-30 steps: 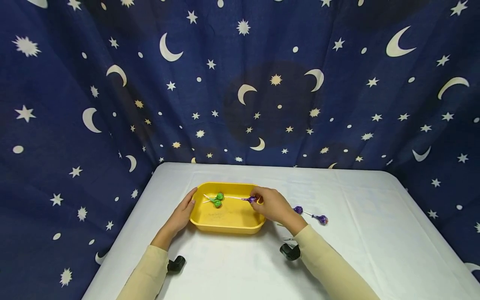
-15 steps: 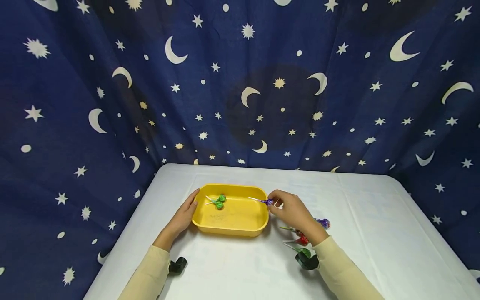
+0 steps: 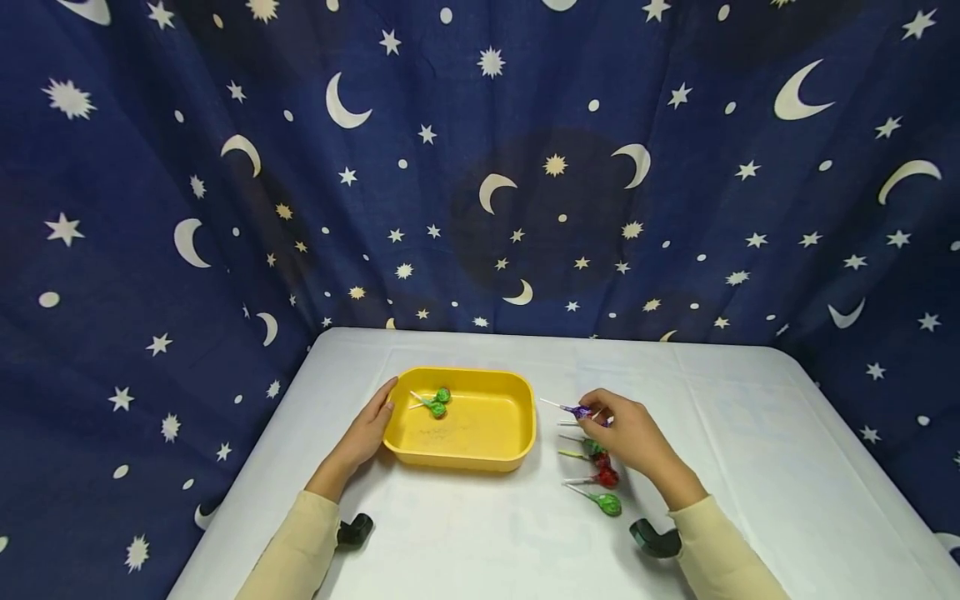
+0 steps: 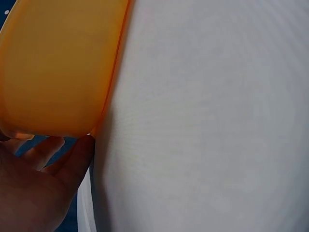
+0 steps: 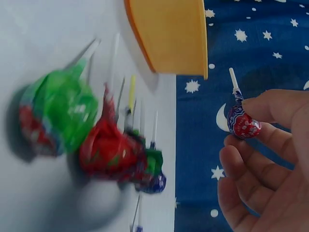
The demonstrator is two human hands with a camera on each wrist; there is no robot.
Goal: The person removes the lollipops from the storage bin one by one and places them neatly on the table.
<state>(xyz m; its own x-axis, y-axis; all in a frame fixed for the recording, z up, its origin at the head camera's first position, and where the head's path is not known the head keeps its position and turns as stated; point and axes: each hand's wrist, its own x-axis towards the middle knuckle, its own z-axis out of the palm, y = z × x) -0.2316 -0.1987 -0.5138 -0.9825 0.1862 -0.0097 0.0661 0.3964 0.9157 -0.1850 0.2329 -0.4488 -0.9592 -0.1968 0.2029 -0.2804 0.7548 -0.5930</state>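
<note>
My right hand (image 3: 630, 429) pinches a purple-wrapped lollipop (image 3: 580, 412) between thumb and fingers, its white stick pointing left. In the right wrist view that lollipop (image 5: 244, 123) shows a red patch on its wrapper. Below the hand, a row of lollipops lies on the table, among them a green one (image 3: 609, 504) and a red one (image 3: 606, 477); my hand partly covers the far ones. My left hand (image 3: 367, 429) rests against the left end of a yellow tray (image 3: 457, 461), fingers fairly straight. Two green lollipops (image 3: 437, 409) lie inside the tray.
A white cloth (image 3: 480, 542) covers the table. Behind and beside it hangs a dark blue curtain (image 3: 420, 200) with moons and stars. Black wrist-worn pieces, one by the left sleeve (image 3: 292, 550), the other by the right sleeve (image 3: 723, 550), sit close above the tabletop.
My right hand has moved from above the tray rightward to the lollipop row, carrying the purple lollipop. More of the row now shows. My left hand stays at the tray.
</note>
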